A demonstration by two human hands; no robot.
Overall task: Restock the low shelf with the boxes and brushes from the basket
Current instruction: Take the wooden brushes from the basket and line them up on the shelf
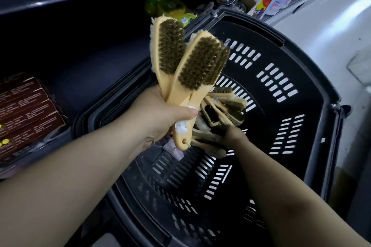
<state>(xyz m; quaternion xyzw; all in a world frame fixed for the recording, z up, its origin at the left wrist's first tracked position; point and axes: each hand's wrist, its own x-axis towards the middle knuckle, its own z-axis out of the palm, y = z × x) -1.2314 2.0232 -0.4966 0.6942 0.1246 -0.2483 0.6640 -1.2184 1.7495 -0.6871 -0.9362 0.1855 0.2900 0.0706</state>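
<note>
Several brushes [200, 62], handles in left grip [158, 114]

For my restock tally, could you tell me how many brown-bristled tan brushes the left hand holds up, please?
2 plainly: one tan brown-bristled brush leaning left, a second brush overlapping its right. White bristles behind them suggest more, hidden, in the left hand.
</note>
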